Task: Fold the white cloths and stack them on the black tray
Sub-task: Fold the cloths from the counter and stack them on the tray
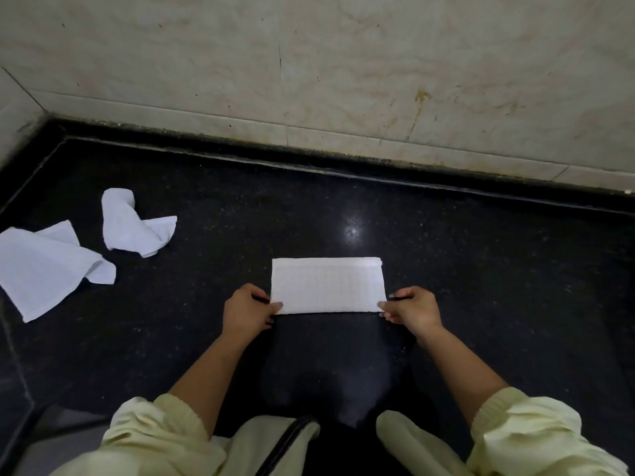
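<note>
White folded cloth (327, 285) sits on the tabletop (481, 269), left grip (245, 312) and right grip (414, 309) each pinching a near corner; if one lets go early the layers could slip askew; two loose cloths (44, 266) wait left, tray nowhere visible.

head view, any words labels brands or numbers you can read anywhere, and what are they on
None: no text, label, brand or number shows in this view.
The folded white cloth, pinched at its near corners by the left hand and right hand, shows only a woven grid.
The crumpled cloth and the loose cloth beside it are plain white.
The wall tiles show only stains, the black surface only specks and glare.
</note>
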Demonstrator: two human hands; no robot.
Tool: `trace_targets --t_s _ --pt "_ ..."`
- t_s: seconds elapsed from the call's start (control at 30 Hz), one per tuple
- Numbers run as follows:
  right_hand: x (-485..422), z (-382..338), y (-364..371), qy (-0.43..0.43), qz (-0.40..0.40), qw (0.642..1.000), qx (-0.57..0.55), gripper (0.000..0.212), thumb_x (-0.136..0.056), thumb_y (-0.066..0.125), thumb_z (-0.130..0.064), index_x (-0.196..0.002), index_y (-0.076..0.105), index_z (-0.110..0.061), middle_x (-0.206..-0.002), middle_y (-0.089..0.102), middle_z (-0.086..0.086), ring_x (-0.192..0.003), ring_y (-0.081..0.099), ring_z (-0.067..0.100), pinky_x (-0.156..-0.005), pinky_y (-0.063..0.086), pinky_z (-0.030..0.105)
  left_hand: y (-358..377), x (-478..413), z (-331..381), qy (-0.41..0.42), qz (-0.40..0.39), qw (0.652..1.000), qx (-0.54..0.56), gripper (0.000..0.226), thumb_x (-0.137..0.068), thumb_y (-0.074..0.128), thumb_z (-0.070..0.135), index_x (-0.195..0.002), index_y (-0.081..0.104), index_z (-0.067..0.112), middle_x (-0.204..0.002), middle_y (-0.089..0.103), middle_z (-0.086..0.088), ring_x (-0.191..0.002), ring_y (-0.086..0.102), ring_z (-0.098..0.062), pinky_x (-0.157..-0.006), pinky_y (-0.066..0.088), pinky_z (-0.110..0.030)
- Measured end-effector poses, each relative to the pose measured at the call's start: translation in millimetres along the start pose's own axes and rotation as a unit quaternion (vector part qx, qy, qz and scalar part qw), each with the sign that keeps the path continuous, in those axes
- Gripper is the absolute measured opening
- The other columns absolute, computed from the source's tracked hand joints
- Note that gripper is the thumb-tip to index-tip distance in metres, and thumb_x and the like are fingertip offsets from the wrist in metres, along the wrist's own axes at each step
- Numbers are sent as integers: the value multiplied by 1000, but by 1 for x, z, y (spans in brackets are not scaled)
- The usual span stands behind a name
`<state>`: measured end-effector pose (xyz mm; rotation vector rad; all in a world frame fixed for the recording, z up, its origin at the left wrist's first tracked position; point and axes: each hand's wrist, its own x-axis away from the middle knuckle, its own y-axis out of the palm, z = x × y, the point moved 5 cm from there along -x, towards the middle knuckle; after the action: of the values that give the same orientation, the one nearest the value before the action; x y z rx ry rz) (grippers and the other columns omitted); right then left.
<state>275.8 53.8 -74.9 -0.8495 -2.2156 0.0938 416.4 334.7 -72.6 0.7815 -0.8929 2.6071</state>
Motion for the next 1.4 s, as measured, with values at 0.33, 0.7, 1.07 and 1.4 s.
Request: trace_targets --t_s 0.33,0.7,1.07,1.4 --pt "-8 -22 10 1 28 999 -32 27 -77 79 -14 -87 55 -11 -96 65 9 -79 62 21 -59 49 27 2 -8 31 147 13 979 -139 48 -80 71 12 -123 50 21 -111 44 -1 -86 52 -11 -62 39 -18" --pt "-1 -53 28 -18 11 998 -68 14 -75 71 -3 -85 64 -9 -95 70 15 -85 66 29 -80 55 40 5 -24 26 139 -9 981 -135 36 -82 68 9 -116 62 21 -112 54 -7 -90 54 -13 -64 39 -17" --pt "27 -89 103 -79 -91 992 23 20 -77 73 1 -80 59 -12 -76 61 4 -60 58 13 -49 45 22 1 -31 16 110 -38 991 -61 35 -82 71 8 -113 63 20 -103 62 -2 -90 61 -15 -73 46 -21" --pt "21 -71 163 -65 -105 986 115 19 -79 72 -2 -74 60 -15 -81 64 3 -73 63 18 -74 58 35 -6 -37 13 91 -56 994 -4 35 -73 79 7 -101 65 23 -90 66 0 -84 66 -14 -73 53 -24"
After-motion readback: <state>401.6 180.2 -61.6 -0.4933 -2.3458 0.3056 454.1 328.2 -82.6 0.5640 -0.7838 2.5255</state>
